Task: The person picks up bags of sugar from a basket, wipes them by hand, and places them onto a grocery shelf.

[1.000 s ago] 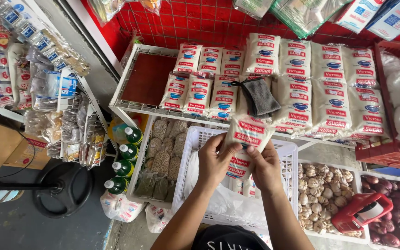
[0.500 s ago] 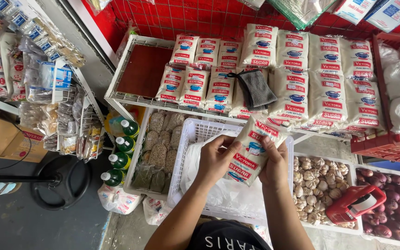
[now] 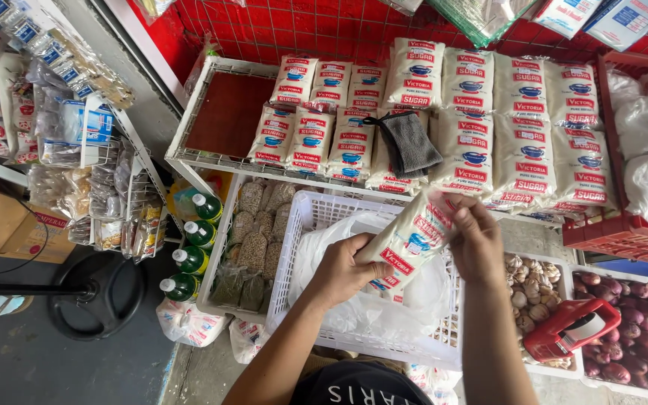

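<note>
Gripping one white sugar bag (image 3: pixel 408 241), left hand (image 3: pixel 344 271) and right hand (image 3: pixel 476 241), over white crate (image 3: pixel 303 225), wire shelf (image 3: pixel 189 161), red grid wall (image 3: pixel 324 30)

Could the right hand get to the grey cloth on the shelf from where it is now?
Probably yes. The grey cloth lies on top of the stacked packets with nothing over it, just beyond the right hand, though that hand is gripping a white packet.
</note>
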